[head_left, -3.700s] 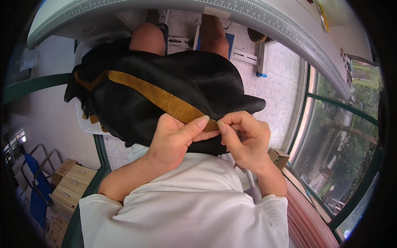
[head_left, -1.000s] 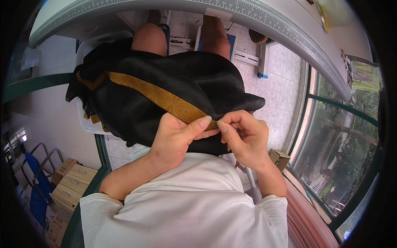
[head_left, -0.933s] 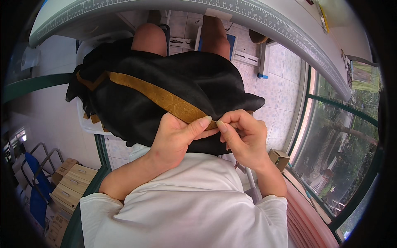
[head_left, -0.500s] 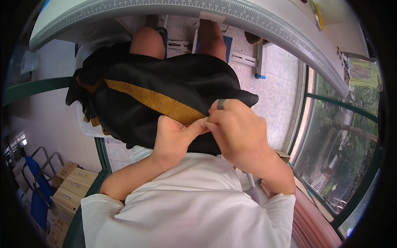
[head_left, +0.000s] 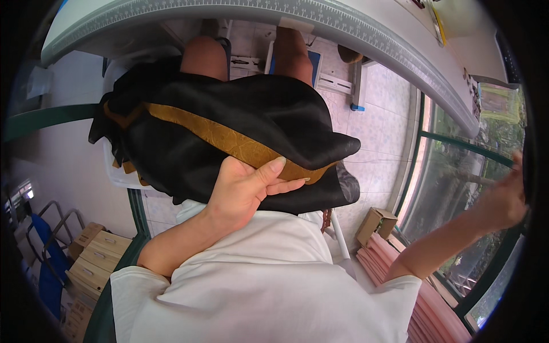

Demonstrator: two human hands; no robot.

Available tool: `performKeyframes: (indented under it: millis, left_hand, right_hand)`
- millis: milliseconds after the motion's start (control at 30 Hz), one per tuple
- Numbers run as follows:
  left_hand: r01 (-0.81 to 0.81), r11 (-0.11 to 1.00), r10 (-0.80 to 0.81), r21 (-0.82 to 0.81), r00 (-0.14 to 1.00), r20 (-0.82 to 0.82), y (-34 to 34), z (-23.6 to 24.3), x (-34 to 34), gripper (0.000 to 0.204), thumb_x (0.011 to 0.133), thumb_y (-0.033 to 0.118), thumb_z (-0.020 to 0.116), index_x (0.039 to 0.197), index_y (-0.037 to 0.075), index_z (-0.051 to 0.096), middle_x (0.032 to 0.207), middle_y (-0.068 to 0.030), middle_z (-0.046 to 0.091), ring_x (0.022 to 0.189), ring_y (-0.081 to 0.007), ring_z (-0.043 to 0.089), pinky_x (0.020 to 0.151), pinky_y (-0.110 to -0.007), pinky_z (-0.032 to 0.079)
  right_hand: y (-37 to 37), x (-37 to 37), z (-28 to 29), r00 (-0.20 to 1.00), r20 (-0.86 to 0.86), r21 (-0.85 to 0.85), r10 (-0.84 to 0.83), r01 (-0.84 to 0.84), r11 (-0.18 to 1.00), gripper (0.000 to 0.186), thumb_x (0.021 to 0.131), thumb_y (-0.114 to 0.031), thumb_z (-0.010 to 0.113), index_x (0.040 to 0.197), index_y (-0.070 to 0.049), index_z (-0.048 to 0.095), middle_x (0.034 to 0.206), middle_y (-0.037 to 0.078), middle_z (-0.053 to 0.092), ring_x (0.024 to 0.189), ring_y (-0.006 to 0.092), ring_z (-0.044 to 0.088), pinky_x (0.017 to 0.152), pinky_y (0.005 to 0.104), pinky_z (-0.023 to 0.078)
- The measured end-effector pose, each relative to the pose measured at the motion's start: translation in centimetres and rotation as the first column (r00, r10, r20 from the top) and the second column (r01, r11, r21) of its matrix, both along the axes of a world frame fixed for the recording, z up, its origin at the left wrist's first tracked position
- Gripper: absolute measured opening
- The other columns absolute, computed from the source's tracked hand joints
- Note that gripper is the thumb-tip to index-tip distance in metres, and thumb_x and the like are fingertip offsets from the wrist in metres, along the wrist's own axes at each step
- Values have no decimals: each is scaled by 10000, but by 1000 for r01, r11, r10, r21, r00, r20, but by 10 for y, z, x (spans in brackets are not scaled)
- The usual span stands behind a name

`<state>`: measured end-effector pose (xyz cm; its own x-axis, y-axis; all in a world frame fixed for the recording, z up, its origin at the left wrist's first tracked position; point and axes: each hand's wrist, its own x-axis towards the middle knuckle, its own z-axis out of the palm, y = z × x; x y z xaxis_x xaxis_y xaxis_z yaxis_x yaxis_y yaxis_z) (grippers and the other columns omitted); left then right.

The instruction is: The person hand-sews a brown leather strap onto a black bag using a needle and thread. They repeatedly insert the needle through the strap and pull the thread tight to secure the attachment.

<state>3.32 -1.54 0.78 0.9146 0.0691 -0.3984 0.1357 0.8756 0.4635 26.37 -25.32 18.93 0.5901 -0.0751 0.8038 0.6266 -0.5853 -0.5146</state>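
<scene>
Black cloth, probably part of a garment, is spread over my lap. A patterned gold fabric band runs across it from the upper left toward the right. My left hand pinches this band between thumb and fingers near its right end. Past that grip, the band narrows to a point beside a sheer dark corner of cloth. My right hand is stretched far out to the right, away from the cloth, in front of the window. Motion blur and the picture's dark rim hide its fingers.
A grey table edge with ruler markings curves across the top. Left of my lap, a white plastic bin stands under the cloth. At right are a small cardboard box, folded pink material and a green-framed window. Wooden drawers stand lower left.
My right hand has left the gold band and swung far out to the right. My left hand stays on the band, whose right end and the sheer cloth corner now show.
</scene>
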Motion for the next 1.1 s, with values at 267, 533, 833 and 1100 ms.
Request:
performKeyframes:
  millis: [267,533,833,1100]
  left_hand:
    - [16,999,-14,45,999,-31,4,11,0,251,1035,58,517,1206,-109,592,1204,-195,666,1128,-277,664,1011,-504,545]
    - [-18,998,21,66,999,-46,2,11,0,232,1023,64,559,1153,-114,632,1141,-187,689,1078,-268,685,988,-456,565]
    - [23,993,-20,113,999,-34,3,10,-1,216,1029,69,532,1137,-88,633,1114,-160,694,1076,-257,685,991,-477,564]
    - [12,993,-7,115,999,-44,3,7,-3,214,1013,67,582,1150,-89,635,1116,-150,694,1055,-230,682,960,-415,576]
  right_hand:
    - [76,-125,-141,40,-835,411,549,-618,670,40,914,40,664,951,37,651,722,32,681,599,30,578,528,189,441]
    - [80,-125,-157,108,-799,380,592,-672,636,33,908,26,672,932,22,649,660,40,668,543,35,556,496,194,405]
    - [80,-125,-156,112,-812,352,573,-689,633,28,911,15,671,919,17,645,646,35,661,521,32,532,474,202,383]
    - [81,-128,-162,150,-800,316,580,-717,621,61,928,4,673,962,11,623,660,39,649,526,55,542,489,208,395]
